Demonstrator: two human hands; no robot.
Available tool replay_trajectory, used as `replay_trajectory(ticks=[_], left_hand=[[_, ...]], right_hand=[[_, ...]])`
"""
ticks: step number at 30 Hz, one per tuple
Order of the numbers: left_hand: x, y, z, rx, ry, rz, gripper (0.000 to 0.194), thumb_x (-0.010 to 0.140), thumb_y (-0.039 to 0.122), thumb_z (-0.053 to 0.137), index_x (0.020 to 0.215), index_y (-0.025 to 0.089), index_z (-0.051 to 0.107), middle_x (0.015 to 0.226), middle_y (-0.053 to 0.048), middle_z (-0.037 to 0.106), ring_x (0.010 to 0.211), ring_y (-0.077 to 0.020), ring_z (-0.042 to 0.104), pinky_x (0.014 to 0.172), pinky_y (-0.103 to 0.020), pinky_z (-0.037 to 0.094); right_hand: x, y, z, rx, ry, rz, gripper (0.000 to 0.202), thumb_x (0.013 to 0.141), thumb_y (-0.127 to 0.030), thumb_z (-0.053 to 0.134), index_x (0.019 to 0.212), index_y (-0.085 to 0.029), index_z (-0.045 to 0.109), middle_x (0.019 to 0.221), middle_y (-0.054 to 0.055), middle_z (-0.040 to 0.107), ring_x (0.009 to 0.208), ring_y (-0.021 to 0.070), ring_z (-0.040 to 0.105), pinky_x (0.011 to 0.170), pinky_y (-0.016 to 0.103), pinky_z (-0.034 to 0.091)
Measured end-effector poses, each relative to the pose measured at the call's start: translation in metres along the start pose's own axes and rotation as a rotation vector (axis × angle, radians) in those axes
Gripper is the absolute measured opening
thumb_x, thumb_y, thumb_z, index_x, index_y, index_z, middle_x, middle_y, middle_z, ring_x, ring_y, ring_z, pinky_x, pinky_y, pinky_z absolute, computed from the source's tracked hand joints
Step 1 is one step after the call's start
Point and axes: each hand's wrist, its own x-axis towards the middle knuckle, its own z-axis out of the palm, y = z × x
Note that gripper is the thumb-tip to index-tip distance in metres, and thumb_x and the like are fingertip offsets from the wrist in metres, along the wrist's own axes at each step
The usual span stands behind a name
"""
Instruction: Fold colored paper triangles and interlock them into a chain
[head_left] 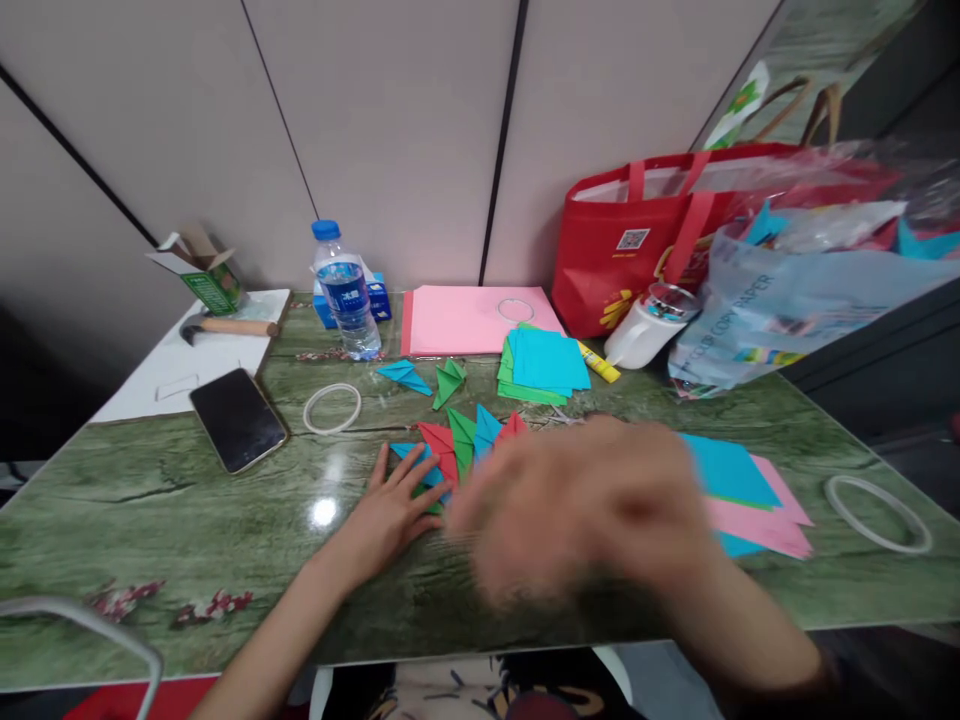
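My left hand (pixel 391 508) lies flat with spread fingers on the left end of a curved row of folded paper pieces, partly covering blue and green ones. In that row a red folded piece (pixel 441 447), a green folded piece (pixel 462 436) and a blue folded piece (pixel 486 430) stand side by side. My right hand (pixel 585 510) is raised close to the camera, smeared by motion, and hides the row's right part. Whether it holds anything cannot be seen. Behind the row lie a loose blue folded piece (pixel 405 375) and a loose green folded piece (pixel 449 381).
Blue and green paper squares (pixel 551 358) lie near a yellow glue stick (pixel 600 362). More coloured sheets (pixel 735 470) are at right. A phone (pixel 238 420), a hammer (pixel 232 327), a water bottle (pixel 349 300), a white mug (pixel 651 325) and a red bag (pixel 607 250) stand or lie around.
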Motion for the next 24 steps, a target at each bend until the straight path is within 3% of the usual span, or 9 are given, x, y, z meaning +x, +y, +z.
replay_trajectory(ticks=[2, 4, 6, 8, 10, 12, 14, 18, 24], left_hand=[[0.004, -0.006, -0.007, -0.007, -0.003, 0.029, 0.036, 0.088, 0.026, 0.054, 0.123, 0.034, 0.054, 0.138, -0.006, 0.047, 0.135, -0.0339, 0.031, 0.105, -0.069, 0.014], [0.006, -0.014, -0.013, -0.016, 0.059, 0.009, 0.037, 0.087, 0.021, 0.054, 0.121, 0.033, 0.056, 0.138, -0.007, 0.047, 0.136, -0.0328, 0.03, 0.106, -0.069, 0.012], [0.006, -0.022, -0.016, -0.067, 0.185, -0.074, 0.038, 0.085, 0.02, 0.057, 0.121, 0.03, 0.056, 0.136, -0.009, 0.049, 0.134, -0.032, 0.033, 0.106, -0.062, 0.024], [0.003, -0.03, -0.015, -0.177, 0.371, -0.269, 0.04, 0.083, 0.025, 0.059, 0.123, 0.025, 0.055, 0.128, -0.011, 0.053, 0.122, -0.0291, 0.047, 0.098, -0.05, 0.042], [-0.001, -0.035, -0.011, -0.317, 0.469, -0.53, 0.047, 0.08, 0.033, 0.061, 0.125, 0.021, 0.052, 0.117, -0.012, 0.058, 0.1, -0.0244, 0.061, 0.081, -0.04, 0.053], [-0.003, -0.037, -0.007, -0.458, 0.448, -0.752, 0.056, 0.075, 0.039, 0.064, 0.125, 0.018, 0.05, 0.103, -0.01, 0.063, 0.076, -0.0194, 0.063, 0.066, -0.034, 0.054], [-0.001, -0.039, -0.005, -0.58, 0.393, -0.88, 0.063, 0.071, 0.044, 0.065, 0.125, 0.015, 0.049, 0.09, -0.006, 0.064, 0.063, -0.0164, 0.06, 0.059, -0.031, 0.052], [0.017, -0.041, -0.008, -0.77, 0.368, -0.94, 0.069, 0.061, 0.044, 0.071, 0.118, 0.011, 0.053, 0.07, -0.001, 0.061, 0.055, -0.0149, 0.055, 0.053, -0.028, 0.046], [0.044, -0.037, -0.016, -1.141, 0.409, -1.024, 0.084, 0.048, 0.03, 0.078, 0.123, 0.011, 0.047, 0.072, -0.001, 0.066, 0.056, -0.0135, 0.057, 0.053, -0.023, 0.042]], right_hand=[[0.015, 0.038, 0.005, -0.073, -0.01, -0.069, 0.024, 0.094, -0.02, 0.045, 0.106, -0.028, 0.064, 0.106, 0.0, 0.068, 0.107, 0.0168, 0.06, 0.093, 0.039, 0.049], [0.016, 0.075, 0.016, -0.308, -0.056, -0.082, 0.026, 0.092, -0.021, 0.048, 0.114, -0.026, 0.062, 0.117, 0.003, 0.064, 0.125, 0.021, 0.047, 0.104, 0.05, 0.038], [0.006, 0.103, 0.028, -0.531, -0.18, -0.007, 0.033, 0.09, -0.025, 0.053, 0.122, -0.025, 0.057, 0.133, 0.006, 0.053, 0.136, 0.0273, 0.03, 0.107, 0.06, 0.026], [-0.008, 0.119, 0.039, -0.658, -0.271, 0.039, 0.042, 0.089, -0.031, 0.055, 0.13, -0.025, 0.051, 0.141, 0.008, 0.044, 0.139, 0.0312, 0.02, 0.106, 0.065, 0.021], [-0.021, 0.125, 0.046, -0.717, -0.306, 0.097, 0.045, 0.089, -0.033, 0.053, 0.133, -0.024, 0.047, 0.144, 0.01, 0.04, 0.14, 0.0325, 0.017, 0.106, 0.065, 0.02], [-0.03, 0.127, 0.052, -0.738, -0.307, 0.153, 0.046, 0.09, -0.032, 0.052, 0.134, -0.022, 0.047, 0.144, 0.012, 0.039, 0.139, 0.0333, 0.018, 0.106, 0.063, 0.022], [-0.034, 0.128, 0.055, -0.743, -0.298, 0.187, 0.045, 0.09, -0.031, 0.051, 0.134, -0.022, 0.047, 0.145, 0.013, 0.038, 0.139, 0.0339, 0.019, 0.107, 0.063, 0.022], [-0.036, 0.13, 0.061, -0.743, -0.252, 0.226, 0.043, 0.091, -0.03, 0.049, 0.134, -0.023, 0.048, 0.145, 0.013, 0.037, 0.139, 0.0334, 0.02, 0.107, 0.062, 0.021], [-0.04, 0.127, 0.068, -0.73, -0.175, 0.278, 0.042, 0.091, -0.029, 0.048, 0.133, -0.023, 0.048, 0.146, 0.014, 0.035, 0.139, 0.0335, 0.019, 0.107, 0.063, 0.021]])
